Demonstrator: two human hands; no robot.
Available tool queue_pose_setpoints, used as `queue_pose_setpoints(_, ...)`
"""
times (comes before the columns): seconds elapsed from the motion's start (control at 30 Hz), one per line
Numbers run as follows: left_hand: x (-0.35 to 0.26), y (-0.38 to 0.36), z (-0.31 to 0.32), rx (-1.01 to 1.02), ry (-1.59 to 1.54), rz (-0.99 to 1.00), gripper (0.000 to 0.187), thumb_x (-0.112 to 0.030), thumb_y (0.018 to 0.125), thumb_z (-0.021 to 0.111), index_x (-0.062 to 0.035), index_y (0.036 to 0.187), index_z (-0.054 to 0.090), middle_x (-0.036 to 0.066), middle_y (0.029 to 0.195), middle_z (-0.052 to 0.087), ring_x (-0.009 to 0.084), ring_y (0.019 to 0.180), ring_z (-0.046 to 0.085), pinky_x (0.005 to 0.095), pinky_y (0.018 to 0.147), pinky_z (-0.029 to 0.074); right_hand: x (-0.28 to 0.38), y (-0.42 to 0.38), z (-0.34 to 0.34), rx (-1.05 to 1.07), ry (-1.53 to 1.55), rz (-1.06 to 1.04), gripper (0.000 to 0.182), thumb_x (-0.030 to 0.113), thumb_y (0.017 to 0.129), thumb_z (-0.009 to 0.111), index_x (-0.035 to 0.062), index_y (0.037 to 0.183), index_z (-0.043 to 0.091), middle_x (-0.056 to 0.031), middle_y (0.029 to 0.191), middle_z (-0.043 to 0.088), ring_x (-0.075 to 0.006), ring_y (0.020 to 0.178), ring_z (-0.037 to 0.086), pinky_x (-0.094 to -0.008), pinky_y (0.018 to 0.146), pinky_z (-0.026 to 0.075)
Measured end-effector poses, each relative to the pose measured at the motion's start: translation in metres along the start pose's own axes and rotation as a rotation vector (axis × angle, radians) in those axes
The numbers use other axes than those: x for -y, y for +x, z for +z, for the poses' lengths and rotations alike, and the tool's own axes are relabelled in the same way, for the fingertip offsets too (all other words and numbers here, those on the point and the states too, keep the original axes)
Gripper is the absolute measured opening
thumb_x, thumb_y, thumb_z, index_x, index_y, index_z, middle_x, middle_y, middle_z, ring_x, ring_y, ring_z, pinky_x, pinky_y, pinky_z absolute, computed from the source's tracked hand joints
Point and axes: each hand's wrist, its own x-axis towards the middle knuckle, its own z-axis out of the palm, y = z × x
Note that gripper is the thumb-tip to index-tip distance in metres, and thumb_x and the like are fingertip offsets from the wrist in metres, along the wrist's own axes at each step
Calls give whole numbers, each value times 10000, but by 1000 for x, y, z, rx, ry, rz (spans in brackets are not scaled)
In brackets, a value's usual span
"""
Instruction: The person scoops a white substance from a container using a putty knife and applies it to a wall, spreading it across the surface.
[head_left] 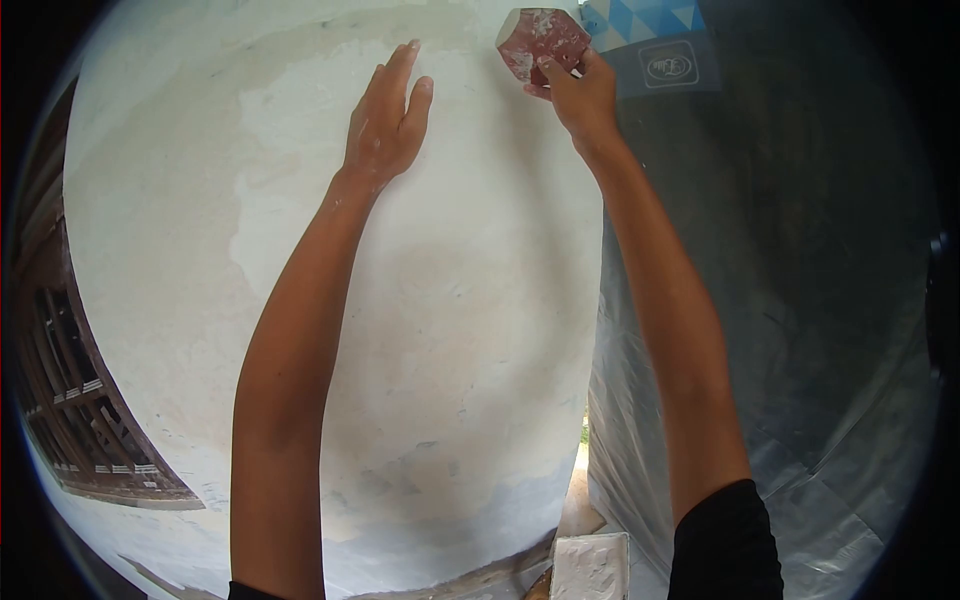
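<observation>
A pale plastered wall (450, 280) with patchy white and beige areas fills the middle of the head view. My left hand (388, 115) is raised near the wall's upper part, fingers extended and thumb apart, holding nothing. At the top, my right hand (580, 90) grips a reddish-brown pad (543, 42) smeared with white, thumb on its near face. The pad is close to the wall's right edge. White specks mark my left wrist and hand.
Clear plastic sheeting (640, 440) hangs over a dark surface at the right, below a blue-and-white patterned strip (640, 18). A brown wooden lattice window (85, 400) stands at the left. A white-coated tray or block (590, 568) lies at the bottom.
</observation>
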Motion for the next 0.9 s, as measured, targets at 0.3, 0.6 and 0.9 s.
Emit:
queue_pose_setpoints(0.3,18,1,20,2,499,166,527,-223,1017,488,12,1487,452,162,1531,493,282,1481,385,446,1244,258,-32,59,28,-22,-956,-876,278,6,903,530,27,1145,665,-183,1063,591,-386,1011,590,-481,869,533)
queue_pose_setpoints(0.6,18,-2,19,10,511,151,520,-221,1014,485,14,1477,465,155,1523,503,278,1473,397,433,1245,258,-55,61,37,-36,-1076,-961,297,-47,824,605,36,1104,663,-107,1037,603,-364,900,587,-453,784,562)
queue_pose_setpoints(0.9,20,-1,19,7,496,168,511,-218,1019,463,23,1469,469,160,1519,505,284,1469,401,433,1245,252,-68,20,26,141,-993,-903,202,-73,800,601,-28,986,664,-51,1074,585,-334,985,570,-435,754,611)
